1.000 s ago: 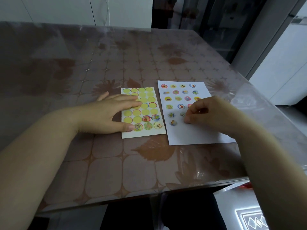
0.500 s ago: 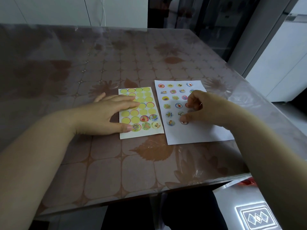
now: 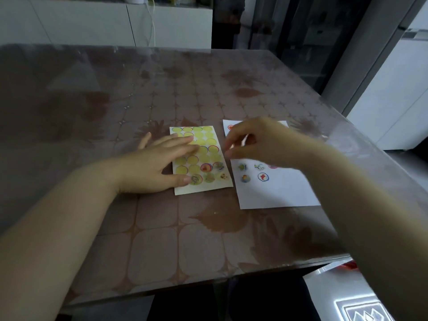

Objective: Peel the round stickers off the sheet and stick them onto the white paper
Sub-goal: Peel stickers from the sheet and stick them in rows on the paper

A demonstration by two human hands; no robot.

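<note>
Two sheets lie side by side on the brown patterned table [image 3: 162, 239], close together but not touching; the sticker sheet [image 3: 203, 188] sits to the left, the white paper [image 3: 278, 193] to the right. Most circles on the sticker sheet are bare yellow backing; five printed round stickers [image 3: 206, 167] show in its two nearest rows, at the near right corner. The left hand [image 3: 152, 165] lies flat and open on the sheet's left side, fingers spread across the circles, thumb tip touching the near-left sticker. The right hand [image 3: 257, 142] hovers, blurred, above the far half of the white paper, just right of the gap between the sheets; its fingers curl loosely toward the thumb, and I cannot tell whether anything is pinched between them. On the white paper, a red sticker [image 3: 231, 127] peeks out at the far left corner beside the hand; nearer, four stickers show clearly in two short rows, among them one with a blue ring and red figure [image 3: 263, 177], while a pink one [image 3: 272, 166] is half hidden under the wrist; the paper's near part is blank.
</note>
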